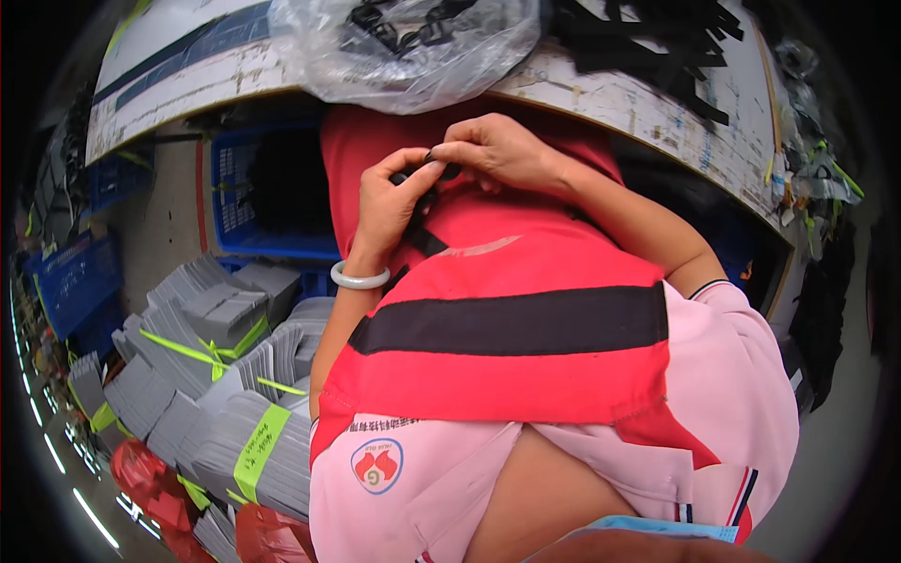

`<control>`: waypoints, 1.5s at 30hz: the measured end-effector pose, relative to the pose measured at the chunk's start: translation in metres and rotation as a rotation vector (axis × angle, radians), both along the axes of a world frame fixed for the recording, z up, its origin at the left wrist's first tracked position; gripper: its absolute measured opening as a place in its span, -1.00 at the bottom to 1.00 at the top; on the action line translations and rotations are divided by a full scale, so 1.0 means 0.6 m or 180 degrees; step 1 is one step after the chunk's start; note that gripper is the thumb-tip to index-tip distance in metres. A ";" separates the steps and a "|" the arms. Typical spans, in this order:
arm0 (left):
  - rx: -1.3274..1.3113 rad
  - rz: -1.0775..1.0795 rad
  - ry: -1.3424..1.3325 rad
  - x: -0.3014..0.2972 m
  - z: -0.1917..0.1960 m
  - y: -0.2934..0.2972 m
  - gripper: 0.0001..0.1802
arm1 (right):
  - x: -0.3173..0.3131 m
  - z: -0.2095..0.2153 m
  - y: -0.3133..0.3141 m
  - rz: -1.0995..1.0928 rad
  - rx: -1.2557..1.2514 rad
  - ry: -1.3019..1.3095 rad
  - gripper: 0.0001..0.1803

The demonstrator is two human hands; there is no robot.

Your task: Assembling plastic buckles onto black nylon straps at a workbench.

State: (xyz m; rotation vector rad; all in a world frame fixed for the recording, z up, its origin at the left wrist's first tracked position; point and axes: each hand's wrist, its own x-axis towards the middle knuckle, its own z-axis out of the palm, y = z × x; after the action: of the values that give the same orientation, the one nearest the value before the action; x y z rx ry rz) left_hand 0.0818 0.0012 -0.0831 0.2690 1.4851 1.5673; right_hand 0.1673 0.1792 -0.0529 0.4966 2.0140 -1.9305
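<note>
- Where the two hands meet above the lap, a small black buckle (434, 167) sits pinched between their fingertips, close under the table's edge.
- Left hand (392, 202): fingers curled narrow around the buckle from the left; a pale bangle (359, 278) circles the wrist.
- Right hand (496, 150): fingers closed on the buckle from the right, touching the left hand's fingertips.
- Black strap (419, 236): hangs down from the buckle, running beneath the left hand onto the cloth.
- Red cloth (526, 263) with a black band: spread over the lap, directly below both hands.
- Worktable (648, 103): pale, scuffed top, curving across the upper view.
- Clear plastic bag (404, 47) holding dark parts: on the table, just beyond the hands.
- Loose black strips (666, 38): piled at the table's right.
- Blue crate (267, 192): on the floor, left of the hands.
- Grey bundles (221, 375) tied with yellow-green bands: stacked at lower left.
</note>
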 end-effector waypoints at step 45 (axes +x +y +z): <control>0.0396 0.0461 0.2473 -0.001 0.044 0.077 -0.79 | 0.021 0.052 0.030 -0.1440 -0.0987 0.0167 -0.81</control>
State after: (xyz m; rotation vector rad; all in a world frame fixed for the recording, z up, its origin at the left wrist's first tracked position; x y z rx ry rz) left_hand 0.0810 0.0475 -0.0566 0.9428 2.0182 1.7710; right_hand 0.1796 0.1971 -0.0215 0.8848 1.6845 -2.4860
